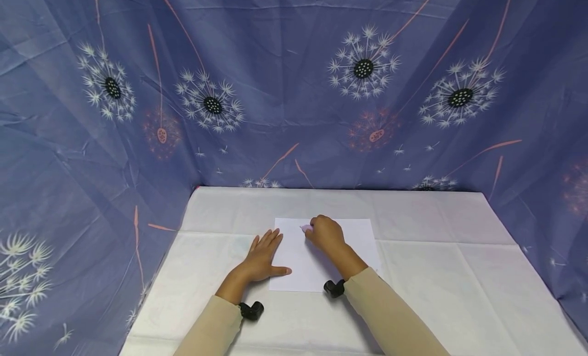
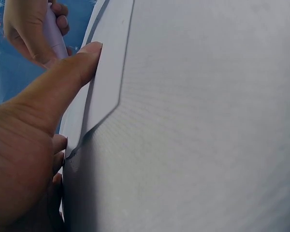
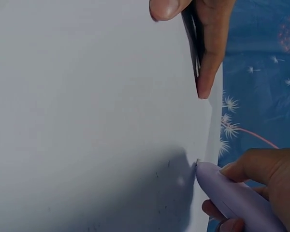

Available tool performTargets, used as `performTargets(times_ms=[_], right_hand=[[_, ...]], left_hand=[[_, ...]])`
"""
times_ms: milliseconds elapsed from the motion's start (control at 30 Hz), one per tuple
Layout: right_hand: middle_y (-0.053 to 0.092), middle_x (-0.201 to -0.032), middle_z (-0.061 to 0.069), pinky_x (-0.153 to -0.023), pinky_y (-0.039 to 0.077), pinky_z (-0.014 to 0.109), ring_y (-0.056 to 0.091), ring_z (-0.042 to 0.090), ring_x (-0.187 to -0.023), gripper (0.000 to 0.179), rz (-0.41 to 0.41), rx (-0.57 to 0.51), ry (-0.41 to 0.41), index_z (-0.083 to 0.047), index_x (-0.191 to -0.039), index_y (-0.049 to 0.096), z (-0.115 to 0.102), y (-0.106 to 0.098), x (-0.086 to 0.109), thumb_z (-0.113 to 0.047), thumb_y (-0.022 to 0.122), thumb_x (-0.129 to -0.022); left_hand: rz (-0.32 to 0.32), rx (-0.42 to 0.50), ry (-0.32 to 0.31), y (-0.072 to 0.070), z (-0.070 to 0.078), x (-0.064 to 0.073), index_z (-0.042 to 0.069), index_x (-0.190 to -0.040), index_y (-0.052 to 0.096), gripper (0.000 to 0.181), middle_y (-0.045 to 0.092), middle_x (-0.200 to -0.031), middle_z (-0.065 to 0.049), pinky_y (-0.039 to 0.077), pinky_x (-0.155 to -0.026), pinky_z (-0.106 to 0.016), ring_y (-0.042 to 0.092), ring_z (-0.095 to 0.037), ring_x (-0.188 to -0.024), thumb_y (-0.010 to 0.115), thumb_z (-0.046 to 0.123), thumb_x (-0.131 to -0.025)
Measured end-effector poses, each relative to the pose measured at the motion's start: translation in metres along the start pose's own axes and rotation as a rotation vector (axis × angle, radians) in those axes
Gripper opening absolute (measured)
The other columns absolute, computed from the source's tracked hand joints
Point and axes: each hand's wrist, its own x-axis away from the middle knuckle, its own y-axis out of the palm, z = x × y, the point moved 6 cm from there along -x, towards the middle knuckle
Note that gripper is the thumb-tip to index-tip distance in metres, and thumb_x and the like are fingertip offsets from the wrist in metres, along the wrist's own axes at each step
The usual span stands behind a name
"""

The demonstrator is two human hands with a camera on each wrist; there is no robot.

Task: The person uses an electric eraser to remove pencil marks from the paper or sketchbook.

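Observation:
A sheet of white paper (image 1: pixel 298 282) lies on the covered table. At its left side my left hand (image 1: pixel 262 260) rests with fingers spread, the thumb on the paper. My right hand (image 1: pixel 328 236), over the upper part of the sheet, grips a thick lavender pen-shaped tool (image 3: pixel 237 198). Its small narrow tip meets the paper in the right wrist view, and its exact kind is not plain. Several small dark marks (image 3: pixel 159 193) show on the paper near the tip. In the left wrist view the tool's tip is hidden behind my left thumb (image 2: pixel 70 72).
A white cloth (image 1: pixel 441 295) with fold creases covers the table. Behind and at the sides hangs a blue curtain (image 1: pixel 280 91) printed with dandelions. Black wrist cameras (image 1: pixel 251 311) sit on both wrists by beige sleeves (image 1: pixel 390 312).

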Motion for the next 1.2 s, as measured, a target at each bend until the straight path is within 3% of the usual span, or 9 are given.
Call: performTargets(times_ms=[333,733,1033,1200], right_hand=[[0.069,-0.085,0.007,-0.068,0.054,0.042,0.066,0.026,-0.076,0.020,0.008,0.015,-0.011,-0.010,-0.087,0.075,0.000,-0.003,0.002,-0.029,0.074,-0.091],[0.070,-0.086,0.008,-0.071,0.056,0.042,0.068,0.025,-0.078,0.019,-0.004,0.015,-0.031,-0.008,-0.090,0.077,-0.012,0.004,-0.004,-0.027,0.073,-0.091],[0.068,-0.087,0.008,-0.075,0.057,0.042,0.067,0.025,-0.080,0.023,-0.015,0.023,0.027,-0.007,-0.101,0.077,-0.009,0.005,-0.002,-0.027,0.072,-0.093],[0.067,-0.083,0.008,-0.070,0.056,0.042,0.067,0.025,-0.076,0.020,0.015,0.010,-0.019,-0.007,-0.095,0.077,-0.013,0.007,0.000,-0.026,0.073,-0.092]], left_hand=[[-0.017,-0.020,-0.015,0.001,-0.002,-0.002,0.010,-0.163,0.020,0.109,0.011,-0.172,-0.005,-0.001,-0.129,-0.055,0.005,-0.026,-0.160,0.073,0.062,-0.083],[0.002,0.010,-0.002,-0.001,0.000,0.001,0.006,-0.162,0.022,0.108,0.014,-0.171,-0.009,0.001,-0.128,-0.058,0.007,-0.030,-0.160,0.075,0.059,-0.083],[0.013,0.003,0.019,0.000,-0.001,0.001,0.005,-0.161,0.024,0.106,0.016,-0.171,-0.011,0.004,-0.127,-0.060,0.009,-0.033,-0.159,0.076,0.055,-0.084],[0.008,0.010,0.022,0.000,0.000,0.000,0.005,-0.161,0.023,0.106,0.015,-0.171,-0.011,0.003,-0.127,-0.060,0.008,-0.033,-0.159,0.075,0.056,-0.084]])
